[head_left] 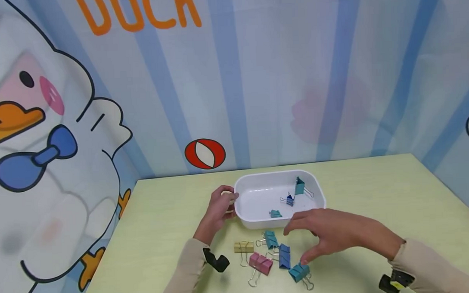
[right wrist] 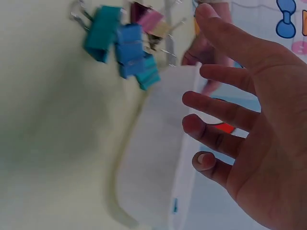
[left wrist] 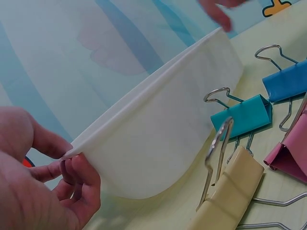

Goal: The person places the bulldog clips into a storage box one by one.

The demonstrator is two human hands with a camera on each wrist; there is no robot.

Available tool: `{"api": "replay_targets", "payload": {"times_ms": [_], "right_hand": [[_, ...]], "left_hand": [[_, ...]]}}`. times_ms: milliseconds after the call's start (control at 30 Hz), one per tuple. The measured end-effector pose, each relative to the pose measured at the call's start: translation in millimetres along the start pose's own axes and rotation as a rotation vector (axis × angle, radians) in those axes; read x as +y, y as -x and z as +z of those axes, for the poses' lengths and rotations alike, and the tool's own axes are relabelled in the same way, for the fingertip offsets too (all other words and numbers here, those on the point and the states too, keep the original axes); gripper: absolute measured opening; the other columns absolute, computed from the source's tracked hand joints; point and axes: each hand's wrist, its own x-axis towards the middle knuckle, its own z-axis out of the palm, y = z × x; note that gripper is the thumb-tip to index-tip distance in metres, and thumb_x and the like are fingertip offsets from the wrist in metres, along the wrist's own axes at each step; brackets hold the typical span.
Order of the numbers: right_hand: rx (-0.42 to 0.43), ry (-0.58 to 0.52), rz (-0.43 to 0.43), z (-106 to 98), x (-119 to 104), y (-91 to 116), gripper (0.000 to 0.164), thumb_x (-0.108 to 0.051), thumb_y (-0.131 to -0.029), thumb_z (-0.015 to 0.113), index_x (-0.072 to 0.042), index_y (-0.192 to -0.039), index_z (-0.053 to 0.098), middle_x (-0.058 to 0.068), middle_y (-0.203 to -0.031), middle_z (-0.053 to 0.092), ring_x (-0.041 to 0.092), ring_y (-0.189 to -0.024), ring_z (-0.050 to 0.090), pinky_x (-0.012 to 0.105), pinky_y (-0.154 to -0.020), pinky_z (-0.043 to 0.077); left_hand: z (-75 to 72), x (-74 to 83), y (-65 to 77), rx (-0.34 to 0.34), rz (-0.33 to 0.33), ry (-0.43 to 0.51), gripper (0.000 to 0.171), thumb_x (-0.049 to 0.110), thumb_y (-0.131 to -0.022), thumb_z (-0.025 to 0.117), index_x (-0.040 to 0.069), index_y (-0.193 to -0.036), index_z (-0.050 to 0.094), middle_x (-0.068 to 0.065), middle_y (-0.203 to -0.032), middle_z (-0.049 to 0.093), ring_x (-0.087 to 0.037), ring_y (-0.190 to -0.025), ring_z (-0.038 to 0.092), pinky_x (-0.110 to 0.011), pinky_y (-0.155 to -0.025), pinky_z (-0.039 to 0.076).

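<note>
My left hand (head_left: 218,209) pinches the left rim of a white plastic bin (head_left: 260,223) between thumb and fingers, as the left wrist view shows up close. Inside the bin lie a teal binder clip (head_left: 299,187), a dark blue clip (head_left: 290,200) and a small teal clip (head_left: 275,214). My right hand (head_left: 334,230) hovers by the bin's front right side, fingers spread and nothing in its grasp. Its thumb overlaps a teal-blue binder clip (head_left: 299,272) in the head view. Beside that one lie a blue clip (head_left: 284,256), a pink clip (head_left: 260,263), a teal clip (head_left: 270,239) and a yellow clip (head_left: 243,247).
Everything stands on a pale yellow-green table (head_left: 375,193). Behind its far edge hangs a blue striped curtain (head_left: 263,76) with a duck print. A small camera is strapped to each wrist.
</note>
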Motion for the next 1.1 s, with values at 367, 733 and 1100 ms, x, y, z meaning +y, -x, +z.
{"api": "replay_targets", "payload": {"times_ms": [367,733,1100], "right_hand": [[-0.087,-0.128,0.035,55.3,3.9,5.3,0.034,-0.050,-0.091,0.076,-0.034,-0.121,0.074,-0.020,-0.119,0.065,0.002,-0.105,0.059,0.039,-0.096,0.054],[0.013,-0.061,-0.052,72.3,14.3,5.7,0.027,-0.019,-0.096,0.076,-0.032,-0.119,0.074,-0.016,-0.120,0.065,0.003,-0.104,0.060,0.033,-0.094,0.055],[0.007,-0.021,-0.134,50.9,9.2,4.0,0.019,-0.021,-0.095,0.078,-0.027,-0.113,0.076,-0.019,-0.112,0.065,-0.003,-0.098,0.060,0.028,-0.088,0.056]], "left_hand": [[1.8,0.8,1.0,0.002,-0.014,-0.003,0.026,0.015,-0.100,0.062,0.007,-0.124,0.057,-0.017,-0.112,0.062,-0.022,-0.074,0.062,-0.027,-0.057,0.051],[1.1,1.7,0.2,-0.003,-0.006,0.007,0.025,0.014,-0.099,0.061,0.007,-0.122,0.056,-0.016,-0.108,0.063,-0.021,-0.072,0.064,-0.026,-0.056,0.050],[0.6,-0.1,1.2,-0.004,0.002,0.002,0.025,0.014,-0.100,0.061,0.007,-0.123,0.056,-0.017,-0.110,0.063,-0.022,-0.072,0.063,-0.026,-0.055,0.050]]}}
